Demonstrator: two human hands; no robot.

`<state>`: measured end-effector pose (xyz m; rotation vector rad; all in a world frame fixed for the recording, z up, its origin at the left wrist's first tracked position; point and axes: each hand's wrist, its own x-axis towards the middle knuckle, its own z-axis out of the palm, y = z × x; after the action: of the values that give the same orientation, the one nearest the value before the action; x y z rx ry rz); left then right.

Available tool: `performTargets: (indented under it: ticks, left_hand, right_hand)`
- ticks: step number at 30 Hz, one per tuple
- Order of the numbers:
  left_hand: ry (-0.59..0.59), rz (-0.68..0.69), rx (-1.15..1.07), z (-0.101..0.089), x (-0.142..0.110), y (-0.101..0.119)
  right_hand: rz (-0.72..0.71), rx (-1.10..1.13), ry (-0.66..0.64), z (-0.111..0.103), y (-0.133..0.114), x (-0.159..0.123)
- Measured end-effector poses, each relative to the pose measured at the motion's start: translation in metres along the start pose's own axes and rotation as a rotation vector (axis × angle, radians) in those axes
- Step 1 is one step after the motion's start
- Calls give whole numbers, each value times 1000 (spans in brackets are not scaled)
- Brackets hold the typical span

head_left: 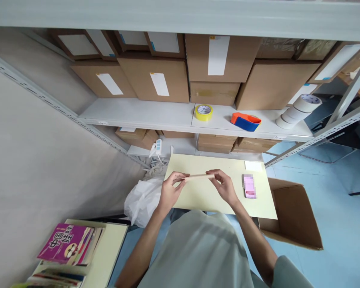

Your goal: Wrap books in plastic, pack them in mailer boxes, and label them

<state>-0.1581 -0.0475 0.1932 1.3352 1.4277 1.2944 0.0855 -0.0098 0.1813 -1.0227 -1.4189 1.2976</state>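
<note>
A thin, pale tan flat piece (199,177), seen nearly edge-on, spans the space between my two hands above the cream table; its kind cannot be made out. My left hand (173,190) pinches its left end between thumb and fingers. At the right end, my right hand (223,185) grips it in the same way. Beneath them lies the cream tabletop (195,200). To the right on it are a pink blurred rectangle (249,187) and a white slip (253,166).
Behind, a shelf (138,112) bears cardboard boxes (165,82), yellow tape (203,113), an orange-blue tape dispenser (246,121) and stacked white rolls (300,110). An open carton (294,212) stands right, a white bag (144,200) left. Books (67,244) fill the lower left corner.
</note>
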Motion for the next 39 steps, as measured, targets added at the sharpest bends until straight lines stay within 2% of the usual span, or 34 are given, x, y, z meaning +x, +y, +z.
performTargets:
  ticks: [5,15,24,30,35,39]
  left_hand:
    - [34,-37,59,-1,0,-4]
    - [-65,-62,85,-9,9,-7]
    - [-7,-121,74,1,16,2]
    - [2,-112,77,5,19,7]
    - [74,-124,61,7,17,15]
    - [58,-87,119,17,13,22]
  right_hand:
    - [111,17,14,0,8,3]
    - [106,10,-45,-5,20,9]
    - [228,33,-26,5,4,13]
    - [226,58,-38,6,2,14]
    - [209,189,-72,1,12,13]
    - [230,285,-74,6,34,17]
